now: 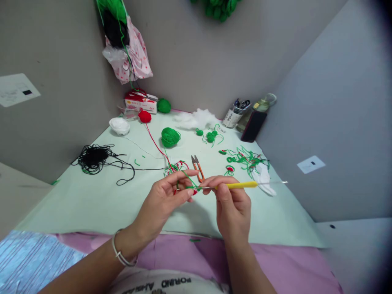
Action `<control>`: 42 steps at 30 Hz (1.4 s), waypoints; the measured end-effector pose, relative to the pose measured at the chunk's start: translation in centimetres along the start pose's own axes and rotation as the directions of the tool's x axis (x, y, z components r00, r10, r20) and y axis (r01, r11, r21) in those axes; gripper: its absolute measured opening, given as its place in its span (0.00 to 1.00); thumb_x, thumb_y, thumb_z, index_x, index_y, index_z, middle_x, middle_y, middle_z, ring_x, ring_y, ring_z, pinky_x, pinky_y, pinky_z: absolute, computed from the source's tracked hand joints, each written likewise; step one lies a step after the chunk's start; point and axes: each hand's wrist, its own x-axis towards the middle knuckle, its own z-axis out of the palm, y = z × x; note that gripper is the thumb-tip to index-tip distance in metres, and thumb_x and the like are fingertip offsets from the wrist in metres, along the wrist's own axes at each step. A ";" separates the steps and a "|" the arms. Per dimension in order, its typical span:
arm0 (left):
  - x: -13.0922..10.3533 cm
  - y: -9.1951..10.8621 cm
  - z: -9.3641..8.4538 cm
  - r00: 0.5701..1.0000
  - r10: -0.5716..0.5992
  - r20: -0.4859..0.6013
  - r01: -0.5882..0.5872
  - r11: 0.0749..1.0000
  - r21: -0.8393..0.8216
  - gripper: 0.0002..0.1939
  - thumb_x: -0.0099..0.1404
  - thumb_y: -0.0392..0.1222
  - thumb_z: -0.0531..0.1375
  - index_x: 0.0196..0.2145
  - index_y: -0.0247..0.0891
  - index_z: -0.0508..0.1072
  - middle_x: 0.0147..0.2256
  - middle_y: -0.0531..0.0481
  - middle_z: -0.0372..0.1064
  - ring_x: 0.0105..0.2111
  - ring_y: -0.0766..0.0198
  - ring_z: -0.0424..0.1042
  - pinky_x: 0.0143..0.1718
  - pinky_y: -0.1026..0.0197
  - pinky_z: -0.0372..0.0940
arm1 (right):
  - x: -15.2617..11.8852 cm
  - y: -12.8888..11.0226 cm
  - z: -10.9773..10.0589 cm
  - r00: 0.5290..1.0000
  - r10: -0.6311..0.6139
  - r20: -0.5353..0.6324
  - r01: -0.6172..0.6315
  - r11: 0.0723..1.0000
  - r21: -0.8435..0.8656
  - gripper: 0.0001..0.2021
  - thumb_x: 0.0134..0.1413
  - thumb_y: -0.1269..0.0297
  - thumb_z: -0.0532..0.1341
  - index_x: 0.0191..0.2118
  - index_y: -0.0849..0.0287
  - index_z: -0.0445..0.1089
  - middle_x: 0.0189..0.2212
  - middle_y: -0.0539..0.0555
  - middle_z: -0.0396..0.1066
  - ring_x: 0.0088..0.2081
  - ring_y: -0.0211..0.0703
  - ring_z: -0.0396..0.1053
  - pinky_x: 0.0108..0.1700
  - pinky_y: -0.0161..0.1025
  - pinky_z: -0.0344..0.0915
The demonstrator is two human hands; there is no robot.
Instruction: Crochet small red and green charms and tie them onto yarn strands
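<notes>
Near the middle of the table, my left hand point(167, 196) pinches a small red and green crochet piece point(195, 190), with green yarn looped over its raised index finger. My right hand point(232, 204) grips a crochet hook point(241, 185) by its yellow handle; the hook's metal tip meets the piece beside my left fingertips. Just beyond both hands lie orange-handled thread snips point(198, 168), blades pointing away. A tangle of red, green and white yarn point(177, 166) rests behind my left fingers.
Green point(170, 137), red point(145, 116) and white point(119, 126) yarn balls sit farther back, with black yarn point(93, 158) at left. Green scraps point(248, 159) and white cloth point(263, 179) lie at right. White stuffing point(199, 119), a pen cup point(233, 116) and a phone point(254, 126) stand behind.
</notes>
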 end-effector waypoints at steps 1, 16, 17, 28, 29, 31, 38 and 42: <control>0.0 -0.1 0.0 0.999 0.030 -0.011 -0.030 0.998 0.054 0.17 0.61 0.38 0.64 0.49 0.45 0.76 0.33 0.54 0.67 0.31 0.70 0.67 0.36 0.66 0.65 | -0.1 -0.2 0.0 0.999 -0.033 0.005 0.033 0.998 -0.058 0.11 0.66 0.68 0.54 0.38 0.56 0.73 0.34 0.52 0.73 0.35 0.38 0.70 0.39 0.38 0.68; -0.6 -0.4 0.1 0.943 0.319 -0.099 -0.274 0.908 0.316 0.15 0.62 0.36 0.64 0.47 0.45 0.77 0.37 0.52 0.72 0.35 0.68 0.70 0.39 0.67 0.68 | -0.7 -0.2 0.3 0.927 -0.362 0.096 0.374 0.884 -0.280 0.13 0.62 0.77 0.53 0.41 0.57 0.72 0.35 0.55 0.74 0.39 0.45 0.73 0.39 0.44 0.69; -0.5 -0.4 0.1 0.946 0.306 -0.105 -0.262 0.914 0.309 0.15 0.62 0.37 0.64 0.47 0.45 0.77 0.37 0.52 0.72 0.35 0.68 0.70 0.38 0.67 0.68 | -0.6 -0.2 0.4 0.931 -0.353 0.089 0.364 0.891 -0.271 0.12 0.62 0.77 0.53 0.41 0.57 0.72 0.34 0.54 0.74 0.38 0.45 0.73 0.38 0.44 0.69; 0.1 -0.4 0.0 0.957 0.267 -0.112 -0.228 0.932 0.281 0.15 0.61 0.37 0.65 0.47 0.44 0.77 0.32 0.52 0.70 0.32 0.68 0.69 0.35 0.66 0.68 | -0.1 0.5 0.4 0.901 -0.417 0.122 0.434 0.848 -0.304 0.13 0.61 0.79 0.54 0.42 0.56 0.71 0.33 0.54 0.74 0.40 0.46 0.74 0.40 0.45 0.70; 0.2 -0.4 0.0 0.945 0.308 -0.112 -0.261 0.913 0.312 0.15 0.61 0.36 0.64 0.47 0.45 0.77 0.32 0.53 0.70 0.32 0.68 0.68 0.36 0.65 0.68 | 0.0 0.5 0.4 0.899 -0.412 0.150 0.438 0.841 -0.318 0.13 0.61 0.79 0.54 0.42 0.56 0.71 0.33 0.54 0.74 0.40 0.46 0.74 0.39 0.45 0.70; 0.2 -0.6 -0.1 0.906 0.412 -0.101 -0.346 0.854 0.388 0.14 0.62 0.35 0.64 0.46 0.45 0.78 0.34 0.52 0.70 0.32 0.68 0.69 0.39 0.65 0.68 | -0.1 0.4 0.5 0.885 -0.412 0.218 0.465 0.803 -0.373 0.14 0.60 0.80 0.54 0.44 0.56 0.70 0.35 0.55 0.75 0.40 0.45 0.74 0.38 0.44 0.71; 0.3 -0.1 -0.2 0.952 0.272 -0.142 -0.223 0.931 0.288 0.17 0.62 0.39 0.64 0.50 0.42 0.75 0.33 0.51 0.70 0.32 0.67 0.70 0.35 0.66 0.68 | -0.1 1.0 0.9 0.825 -0.521 0.219 0.563 0.720 -0.406 0.14 0.59 0.79 0.56 0.44 0.55 0.72 0.41 0.58 0.75 0.41 0.44 0.73 0.37 0.42 0.72; 0.1 0.0 -0.2 0.934 0.318 -0.163 -0.254 0.912 0.322 0.17 0.62 0.39 0.64 0.49 0.43 0.76 0.34 0.51 0.70 0.34 0.67 0.69 0.37 0.65 0.68 | 0.5 0.6 0.8 0.925 -0.342 0.166 0.378 0.874 -0.306 0.11 0.62 0.77 0.54 0.39 0.56 0.72 0.33 0.54 0.76 0.40 0.45 0.75 0.39 0.44 0.72</control>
